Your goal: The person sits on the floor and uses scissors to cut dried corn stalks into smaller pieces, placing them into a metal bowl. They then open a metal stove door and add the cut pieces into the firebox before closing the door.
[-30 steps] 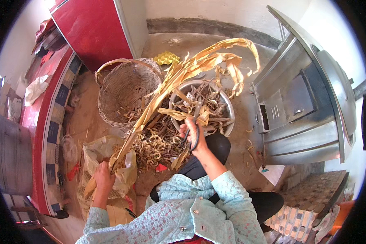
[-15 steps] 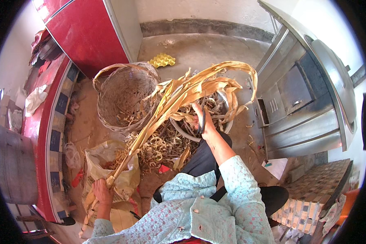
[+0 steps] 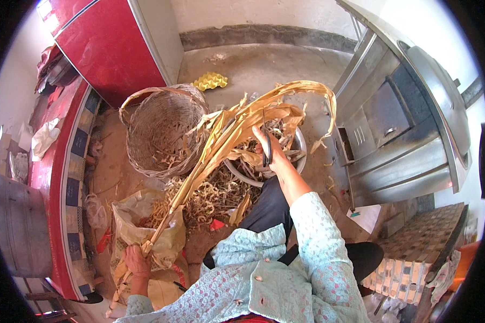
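Nearest, well to the near left of a wide, silvery metal basin (image 3: pixel 302 146), the left hand (image 3: pixel 138 261) is curled tightly round the lower ends of a bundle of long, dry, straw-yellow stalks (image 3: pixel 221 139), beside a pale yellow plastic sack (image 3: pixel 170 234). A firm grip there should steady the stalks for the blades. Loose yellow-brown scraps (image 3: pixel 213 200) lie at the basin's near left. The bundle slopes away until its leafy tips arch over the basin. Above the basin, the right hand (image 3: pixel 275 153) has its fingers folded about black-handled scissors (image 3: pixel 268 149), thumb stretched upward; how far apart the blades are, I cannot tell. Seating stalks deep between them, clear of the thumb, seems wise. A round, brown wicker basket (image 3: pixel 139 152) stands left of the basin.
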Demonstrator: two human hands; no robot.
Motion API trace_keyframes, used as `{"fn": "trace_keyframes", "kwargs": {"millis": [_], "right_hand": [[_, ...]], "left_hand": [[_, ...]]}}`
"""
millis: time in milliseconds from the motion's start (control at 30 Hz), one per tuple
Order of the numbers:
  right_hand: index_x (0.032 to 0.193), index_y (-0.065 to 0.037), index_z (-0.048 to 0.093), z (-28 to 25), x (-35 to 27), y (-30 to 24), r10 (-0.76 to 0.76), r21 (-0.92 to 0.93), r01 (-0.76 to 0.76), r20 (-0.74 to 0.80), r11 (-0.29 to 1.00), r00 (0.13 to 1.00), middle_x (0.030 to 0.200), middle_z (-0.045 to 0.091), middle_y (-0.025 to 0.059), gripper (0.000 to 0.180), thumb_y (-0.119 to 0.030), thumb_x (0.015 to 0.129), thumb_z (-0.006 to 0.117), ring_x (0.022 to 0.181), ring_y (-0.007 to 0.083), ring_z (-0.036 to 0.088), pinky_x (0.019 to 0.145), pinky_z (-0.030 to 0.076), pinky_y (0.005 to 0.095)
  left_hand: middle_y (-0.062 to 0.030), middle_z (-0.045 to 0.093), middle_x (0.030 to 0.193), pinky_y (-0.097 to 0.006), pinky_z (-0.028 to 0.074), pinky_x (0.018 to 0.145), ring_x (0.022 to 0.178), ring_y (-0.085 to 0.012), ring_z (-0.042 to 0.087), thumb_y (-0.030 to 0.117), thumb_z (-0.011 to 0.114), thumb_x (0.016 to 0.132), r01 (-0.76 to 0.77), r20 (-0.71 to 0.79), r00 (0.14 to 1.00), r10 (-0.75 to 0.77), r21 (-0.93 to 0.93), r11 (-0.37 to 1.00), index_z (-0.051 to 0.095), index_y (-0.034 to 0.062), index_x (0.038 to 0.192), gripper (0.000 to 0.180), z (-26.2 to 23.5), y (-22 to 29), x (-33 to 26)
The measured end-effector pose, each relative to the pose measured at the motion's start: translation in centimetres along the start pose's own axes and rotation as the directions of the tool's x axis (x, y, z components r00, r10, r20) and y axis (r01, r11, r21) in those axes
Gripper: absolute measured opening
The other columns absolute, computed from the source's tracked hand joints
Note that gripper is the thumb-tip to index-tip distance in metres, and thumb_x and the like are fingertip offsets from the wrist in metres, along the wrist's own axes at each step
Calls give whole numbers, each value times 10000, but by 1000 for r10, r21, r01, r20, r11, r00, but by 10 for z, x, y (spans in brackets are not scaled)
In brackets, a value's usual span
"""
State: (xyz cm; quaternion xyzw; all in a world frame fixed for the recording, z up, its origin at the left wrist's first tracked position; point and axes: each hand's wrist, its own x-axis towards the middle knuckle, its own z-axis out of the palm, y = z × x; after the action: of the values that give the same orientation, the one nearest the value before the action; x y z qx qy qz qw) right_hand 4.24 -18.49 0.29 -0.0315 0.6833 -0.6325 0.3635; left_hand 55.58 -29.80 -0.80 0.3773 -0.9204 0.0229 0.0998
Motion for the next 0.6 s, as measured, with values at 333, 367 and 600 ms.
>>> {"fn": "trace_keyframes", "kwargs": {"millis": [333,367,600], "right_hand": [[854,10,565,-7,-3,5,-45,-130,51,47,990,998,515,487,13,630,-603,733,646,381,95,446,324,320,230],[856,12,566,-8,-3,7,-45,-103,51,54,993,997,515,488,15,624,-595,735,649,382,96,448,322,318,231],[823,-12,536,-7,-15,9,-93,-45,99,125,994,988,520,493,25,570,-565,750,654,393,111,476,341,380,229]], "left_hand": [[-131,546,846,-415,391,771,831,-326,517,52,659,564,31,-10,999,-31,-6,1000,495,33,847,328,4,-7,-4],[-131,545,845,-415,392,771,830,-327,516,53,663,564,30,-17,999,-30,-9,1000,497,33,851,332,5,-9,-5],[-135,541,845,-418,374,795,828,-330,507,54,690,559,36,-75,997,-33,36,999,504,35,883,374,21,-26,-14]]}}
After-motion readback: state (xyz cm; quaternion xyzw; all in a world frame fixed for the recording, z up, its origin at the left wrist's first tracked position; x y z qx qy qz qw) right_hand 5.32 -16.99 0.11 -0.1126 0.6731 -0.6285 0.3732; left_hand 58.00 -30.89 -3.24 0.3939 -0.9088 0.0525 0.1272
